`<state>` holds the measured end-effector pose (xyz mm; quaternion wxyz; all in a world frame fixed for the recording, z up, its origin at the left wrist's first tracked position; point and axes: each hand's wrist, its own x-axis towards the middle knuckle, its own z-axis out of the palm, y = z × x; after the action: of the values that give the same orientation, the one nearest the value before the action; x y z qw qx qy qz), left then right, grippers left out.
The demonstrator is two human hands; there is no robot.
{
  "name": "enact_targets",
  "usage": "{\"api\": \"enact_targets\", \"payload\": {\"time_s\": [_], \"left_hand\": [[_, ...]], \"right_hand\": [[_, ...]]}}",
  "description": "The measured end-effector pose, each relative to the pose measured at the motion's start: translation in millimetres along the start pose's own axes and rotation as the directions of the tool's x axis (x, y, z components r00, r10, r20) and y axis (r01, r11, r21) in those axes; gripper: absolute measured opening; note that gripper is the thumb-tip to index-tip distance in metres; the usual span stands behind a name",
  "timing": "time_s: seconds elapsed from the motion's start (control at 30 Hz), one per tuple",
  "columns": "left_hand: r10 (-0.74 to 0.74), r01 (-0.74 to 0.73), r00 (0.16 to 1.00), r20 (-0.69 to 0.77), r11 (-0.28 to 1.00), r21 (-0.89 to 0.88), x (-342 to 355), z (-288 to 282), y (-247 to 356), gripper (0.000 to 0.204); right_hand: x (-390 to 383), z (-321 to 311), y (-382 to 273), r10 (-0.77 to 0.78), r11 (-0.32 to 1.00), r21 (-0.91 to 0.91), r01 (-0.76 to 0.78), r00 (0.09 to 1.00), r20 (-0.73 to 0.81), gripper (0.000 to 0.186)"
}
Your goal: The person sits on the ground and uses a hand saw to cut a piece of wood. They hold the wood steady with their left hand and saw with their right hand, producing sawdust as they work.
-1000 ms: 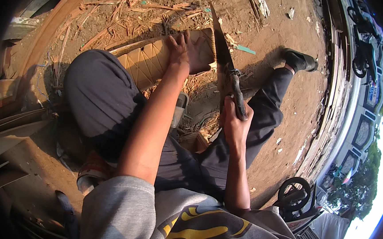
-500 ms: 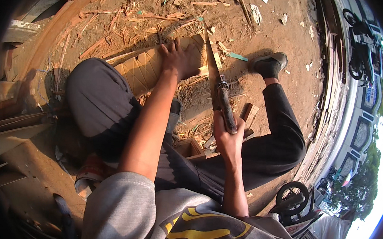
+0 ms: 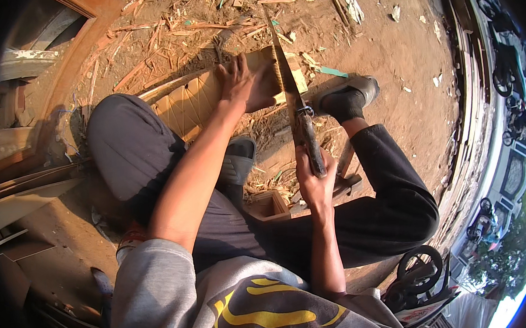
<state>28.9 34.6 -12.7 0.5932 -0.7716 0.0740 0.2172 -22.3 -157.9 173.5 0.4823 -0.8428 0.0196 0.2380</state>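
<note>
My left hand [image 3: 248, 84] lies on top of a wooden board [image 3: 181, 107] with lines cut across its face, its fingers spread toward the far edge. The board rests low over the ground beside my bent left knee. My right hand [image 3: 317, 175] is wrapped round the dark, worn handle of a handsaw [image 3: 287, 77]. The saw's long blade points away from me, its toothed edge at the board's right end, just right of my left hand. Whether the teeth are in a cut I cannot tell.
Wood shavings and splinters [image 3: 151, 47] litter the ground. Near my right hand lie a hammer-like tool [image 3: 351, 183] and a small wooden box [image 3: 270, 205]. A wooden frame [image 3: 57, 99] stands at left. Stacked planks [image 3: 465, 70] run along the right, with parked motorcycles [image 3: 499, 56] beyond.
The saw and my right hand have shifted slightly, the blade's tip now farther left and away. My right foot has drawn left. The whole view has shifted a little.
</note>
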Motion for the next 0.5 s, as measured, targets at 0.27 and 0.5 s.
{"api": "enact_targets", "payload": {"time_s": [0.27, 0.5], "left_hand": [[0.036, 0.013, 0.999, 0.035, 0.48, -0.877, 0, -3, -13, 0.067], [0.057, 0.005, 0.998, 0.002, -0.057, -0.998, -31, -18, -69, 0.1]], "right_hand": [[-12, 4, -2, -0.008, 0.999, 0.05, 0.01, 0.999, -0.045, 0.023], [-21, 12, -5, -0.062, 0.998, 0.007, 0.063, 0.996, -0.056, 0.023]]}}
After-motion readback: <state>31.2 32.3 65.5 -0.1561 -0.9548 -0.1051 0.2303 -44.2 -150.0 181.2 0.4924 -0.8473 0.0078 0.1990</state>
